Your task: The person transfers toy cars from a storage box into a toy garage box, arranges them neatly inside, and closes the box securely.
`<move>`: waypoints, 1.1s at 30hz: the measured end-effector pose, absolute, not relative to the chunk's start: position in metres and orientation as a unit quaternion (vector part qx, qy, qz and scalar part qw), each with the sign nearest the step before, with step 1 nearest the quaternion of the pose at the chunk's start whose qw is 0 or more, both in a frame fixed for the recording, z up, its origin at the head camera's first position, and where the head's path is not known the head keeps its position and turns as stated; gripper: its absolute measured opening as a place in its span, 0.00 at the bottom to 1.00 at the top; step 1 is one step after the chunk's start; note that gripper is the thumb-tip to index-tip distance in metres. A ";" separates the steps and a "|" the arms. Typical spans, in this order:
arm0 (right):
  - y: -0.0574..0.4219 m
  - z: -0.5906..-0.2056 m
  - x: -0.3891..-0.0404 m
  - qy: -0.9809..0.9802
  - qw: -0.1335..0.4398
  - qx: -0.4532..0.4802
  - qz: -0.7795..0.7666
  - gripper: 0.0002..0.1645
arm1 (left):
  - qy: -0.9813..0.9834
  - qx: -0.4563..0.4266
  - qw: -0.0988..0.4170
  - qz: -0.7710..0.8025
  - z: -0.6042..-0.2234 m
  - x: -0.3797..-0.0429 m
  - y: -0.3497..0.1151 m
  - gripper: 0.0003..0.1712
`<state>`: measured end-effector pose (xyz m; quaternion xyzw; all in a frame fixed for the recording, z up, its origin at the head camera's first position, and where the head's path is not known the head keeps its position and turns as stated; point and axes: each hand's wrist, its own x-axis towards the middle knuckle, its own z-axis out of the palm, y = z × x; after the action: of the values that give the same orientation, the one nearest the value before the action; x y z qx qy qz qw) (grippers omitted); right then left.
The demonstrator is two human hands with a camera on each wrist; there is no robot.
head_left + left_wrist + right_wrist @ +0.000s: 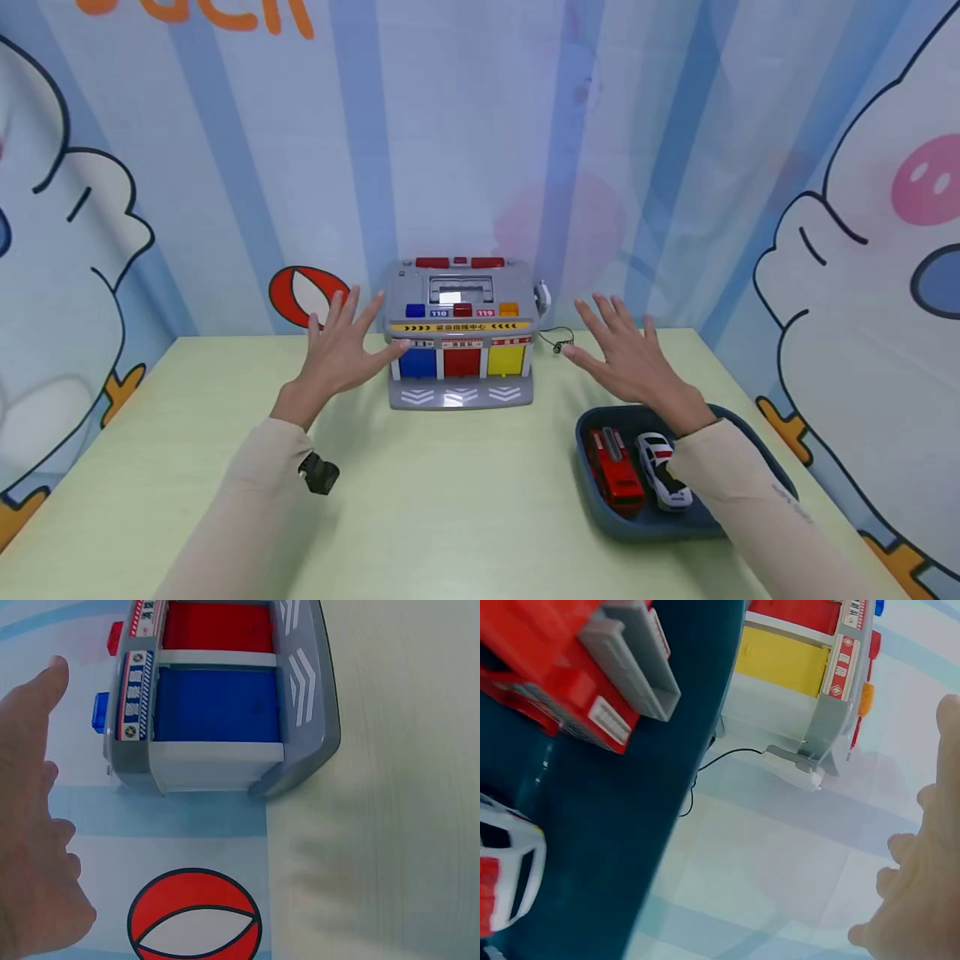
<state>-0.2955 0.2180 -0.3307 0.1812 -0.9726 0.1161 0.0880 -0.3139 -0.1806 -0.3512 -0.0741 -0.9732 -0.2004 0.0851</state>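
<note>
Head view: left hand (335, 354) and right hand (633, 362) are hovering spread near a toy garage (462, 327), likely light, stiff, side-grippable.

Smooth plastic with a soft sheen is shown by the toy station (462, 330), and its small button (462, 309) is moulded in translucent plastic. Light is caught by the glossy plastic of the fire truck (618, 473) and toy car (663, 473). The tray (652, 531) is formed in smooth plastic. A smooth matt finish is seen on the tabletop (450, 492); thin, softly creased cloth is seen in the backdrop (480, 158).
</note>
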 end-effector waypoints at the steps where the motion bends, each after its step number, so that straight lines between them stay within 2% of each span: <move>1: 0.216 -0.330 -0.298 -0.973 0.083 0.185 0.115 0.48 | -0.973 -0.077 0.081 -0.201 -0.352 -0.317 -0.181 0.54; 14: 0.187 -0.335 -0.336 -0.974 0.031 0.213 0.076 0.48 | -0.978 -0.106 0.056 -0.172 -0.357 -0.352 -0.180 0.52; 21: 0.176 -0.340 -0.345 -0.973 0.014 0.219 0.076 0.48 | -0.977 -0.120 0.052 -0.166 -0.357 -0.360 -0.178 0.50; 33: 0.171 -0.345 -0.356 -0.974 0.018 0.211 0.077 0.48 | -0.980 -0.138 0.051 -0.136 -0.359 -0.371 -0.170 0.47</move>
<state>-0.3559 0.1714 -0.3452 0.2105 -0.9744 0.0773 0.0175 -0.3707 -0.1700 -0.3586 -0.1384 -0.9796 -0.1364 0.0514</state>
